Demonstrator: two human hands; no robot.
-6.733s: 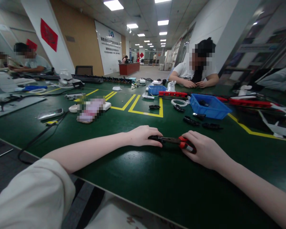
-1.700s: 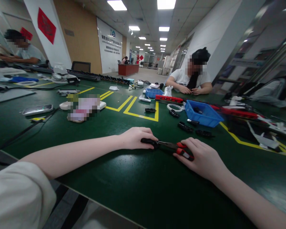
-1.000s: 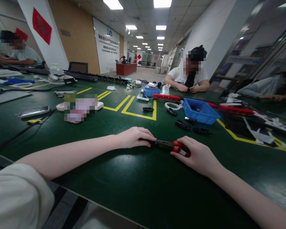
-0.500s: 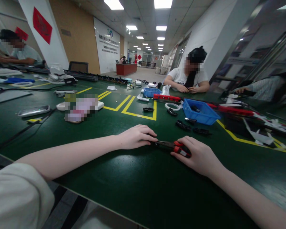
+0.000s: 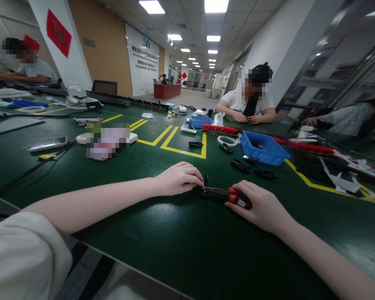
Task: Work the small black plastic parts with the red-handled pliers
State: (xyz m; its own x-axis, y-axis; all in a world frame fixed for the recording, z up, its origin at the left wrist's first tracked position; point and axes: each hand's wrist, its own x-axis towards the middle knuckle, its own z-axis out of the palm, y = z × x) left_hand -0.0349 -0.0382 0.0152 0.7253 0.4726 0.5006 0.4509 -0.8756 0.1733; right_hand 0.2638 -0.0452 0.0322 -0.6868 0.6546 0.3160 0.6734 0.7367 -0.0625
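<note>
My right hand [image 5: 259, 204] is closed round the red and black handles of the pliers [image 5: 220, 194], whose jaws point left. At the jaws' tip is a small black part [image 5: 205, 181], standing up from the green table [image 5: 181, 233]. My left hand [image 5: 180, 179] pinches this part from the left, its fingertips right beside the jaws. Just where the jaws meet the part is too small to make out. Several black clips [image 5: 240, 165] lie beyond the pliers.
A blue bin [image 5: 264, 148] with black pieces stands right of a white ring [image 5: 227, 141]. Red strips [image 5: 312, 148] lie farther right. A phone [image 5: 108, 143] and a silver device [image 5: 46, 144] are on the left. A person [image 5: 250, 98] sits across the table.
The black part now stands upright and shows more clearly between my left fingertips and the pliers. The pliers and my right hand have shifted very slightly.
</note>
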